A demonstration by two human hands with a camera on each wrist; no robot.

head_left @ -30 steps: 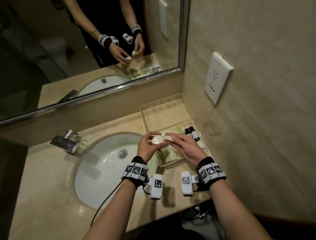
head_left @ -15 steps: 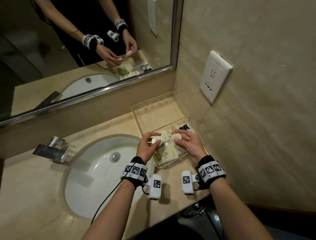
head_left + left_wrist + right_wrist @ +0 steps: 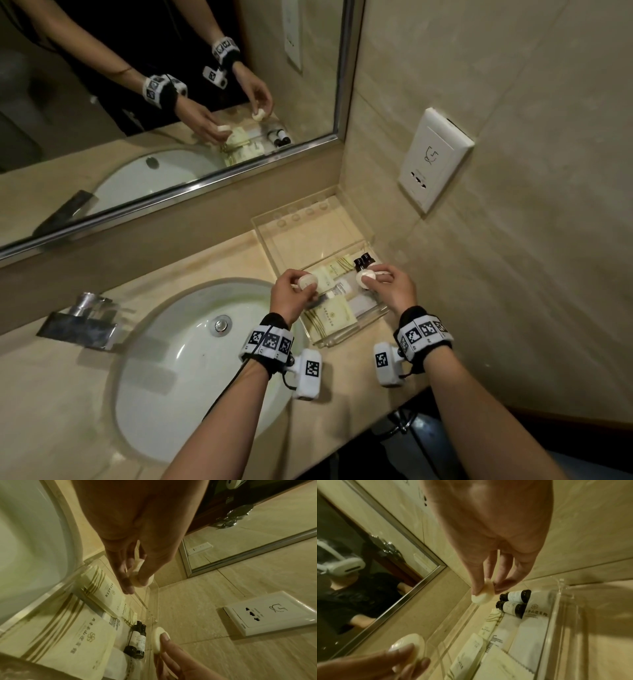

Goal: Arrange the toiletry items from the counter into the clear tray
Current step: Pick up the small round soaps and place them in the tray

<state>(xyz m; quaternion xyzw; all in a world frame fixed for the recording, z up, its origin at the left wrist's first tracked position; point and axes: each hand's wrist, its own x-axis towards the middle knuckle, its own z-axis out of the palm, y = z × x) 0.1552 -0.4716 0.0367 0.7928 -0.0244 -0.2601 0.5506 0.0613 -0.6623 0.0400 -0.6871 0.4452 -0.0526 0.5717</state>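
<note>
The left hand (image 3: 291, 291) pinches a small round white soap (image 3: 307, 281) between thumb and curled fingers, holding it above the left edge of the clear tray (image 3: 371, 313). The right hand (image 3: 394, 286) pinches a second round white soap (image 3: 365, 277) in the same manner, thumb on one flat face and fingers on the other, above the far right part of the tray, directly over the two small dark bottles (image 3: 363, 262). The two soaps are apart and clear of the tray contents. The bottles lie side by side on their sides against the tray's right wall, caps toward the mirror (image 3: 171, 102). Pale yellow packets (image 3: 334, 317) with printed stripes and white sachets (image 3: 532, 635) lie flat across the rest of the tray floor. The tray sits on the beige stone counter (image 3: 51, 394) in the corner, its right side just beside the tiled wall. A second clear tray section (image 3: 308, 233) stands behind it, toward the mirror. A white oval basin (image 3: 178, 359) with a metal drain lies to the left of the tray, and a metal faucet (image 3: 80, 323) stands at the basin's far left. A white wall socket plate (image 3: 435, 157) is mounted on the right wall above the tray.
</note>
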